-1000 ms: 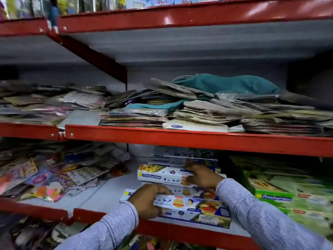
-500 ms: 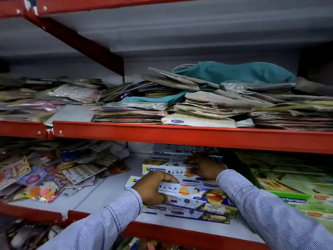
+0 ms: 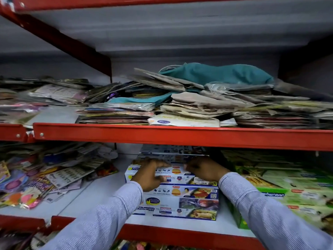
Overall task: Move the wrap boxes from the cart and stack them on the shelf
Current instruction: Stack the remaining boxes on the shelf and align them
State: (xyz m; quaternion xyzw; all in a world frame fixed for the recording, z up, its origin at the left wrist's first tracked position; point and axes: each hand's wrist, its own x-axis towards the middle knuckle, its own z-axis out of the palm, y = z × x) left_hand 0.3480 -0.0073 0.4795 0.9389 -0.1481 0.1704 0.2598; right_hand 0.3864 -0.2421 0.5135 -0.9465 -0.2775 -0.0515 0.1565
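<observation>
Both arms wear long shirt sleeves in pale blue cloth with very fine white pinstripes. The left sleeve ends in a plain cuff at the wrist, and the right sleeve does likewise. Both hands are bare beyond the cuffs.

"Freshwrapp" reads on a blue wrap box, also a green box; "Maruti" on a packet.
</observation>
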